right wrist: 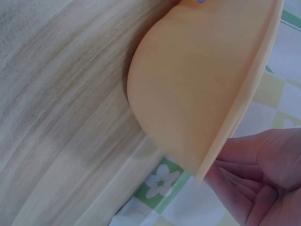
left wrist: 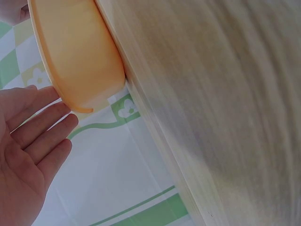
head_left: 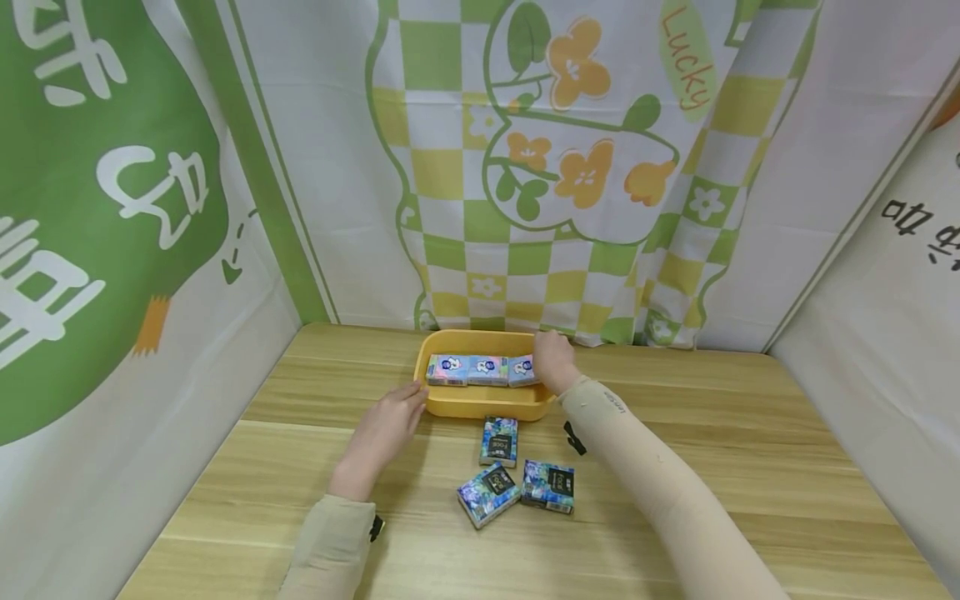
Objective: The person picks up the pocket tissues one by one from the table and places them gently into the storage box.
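Observation:
A yellow plastic bin [head_left: 487, 408] stands at the back of the table, with a row of three small pastel packs [head_left: 487, 369] inside along its far side. My left hand [head_left: 386, 429] is at the bin's left end. In the left wrist view its straight fingers [left wrist: 51, 127] touch the rim. At the right end, my right hand [head_left: 555, 362] pinches the rim between thumb and fingers, as the right wrist view shows [right wrist: 254, 174]. That hand covers part of the rightmost pack in the head view.
In front of the bin lie three blue patterned packs with black labels: one pack [head_left: 499, 442] close to the bin, another pack [head_left: 489, 495] nearer and tilted, a third pack [head_left: 549, 486] to the right. A patterned curtain [head_left: 555, 283] hangs right behind the wooden table [head_left: 712, 433].

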Motion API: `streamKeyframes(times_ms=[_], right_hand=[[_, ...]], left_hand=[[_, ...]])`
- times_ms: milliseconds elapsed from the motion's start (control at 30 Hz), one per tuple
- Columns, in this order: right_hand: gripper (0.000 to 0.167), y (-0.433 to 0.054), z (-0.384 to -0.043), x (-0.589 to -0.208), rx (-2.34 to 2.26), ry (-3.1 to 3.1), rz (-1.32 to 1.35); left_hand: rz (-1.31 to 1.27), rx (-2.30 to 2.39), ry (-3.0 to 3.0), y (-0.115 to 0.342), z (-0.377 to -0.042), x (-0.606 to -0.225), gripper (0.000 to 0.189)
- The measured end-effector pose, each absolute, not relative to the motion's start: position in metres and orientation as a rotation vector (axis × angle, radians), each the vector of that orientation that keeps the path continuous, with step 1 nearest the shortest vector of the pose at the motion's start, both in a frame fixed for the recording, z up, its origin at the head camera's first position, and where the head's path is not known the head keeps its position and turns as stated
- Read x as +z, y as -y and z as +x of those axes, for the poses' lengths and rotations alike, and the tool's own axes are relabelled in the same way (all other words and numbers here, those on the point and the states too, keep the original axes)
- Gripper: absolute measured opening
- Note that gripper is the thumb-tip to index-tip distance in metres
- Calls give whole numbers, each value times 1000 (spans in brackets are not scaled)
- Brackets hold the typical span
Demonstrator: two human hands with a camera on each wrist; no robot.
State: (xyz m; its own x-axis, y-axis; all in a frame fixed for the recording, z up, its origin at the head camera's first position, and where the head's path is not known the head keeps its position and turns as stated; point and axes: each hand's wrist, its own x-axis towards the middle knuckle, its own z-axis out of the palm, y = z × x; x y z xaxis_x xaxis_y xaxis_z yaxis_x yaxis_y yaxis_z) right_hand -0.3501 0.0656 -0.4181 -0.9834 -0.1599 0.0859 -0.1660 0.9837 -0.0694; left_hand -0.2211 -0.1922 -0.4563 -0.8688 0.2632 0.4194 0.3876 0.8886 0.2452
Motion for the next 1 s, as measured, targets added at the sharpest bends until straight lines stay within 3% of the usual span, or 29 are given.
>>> streamKeyframes(times_ms=[1000], right_hand=[[12, -61, -347, -419, 28, 3096, 297]], left_hand=[[-484, -455, 2679, 191, -222, -456, 29]])
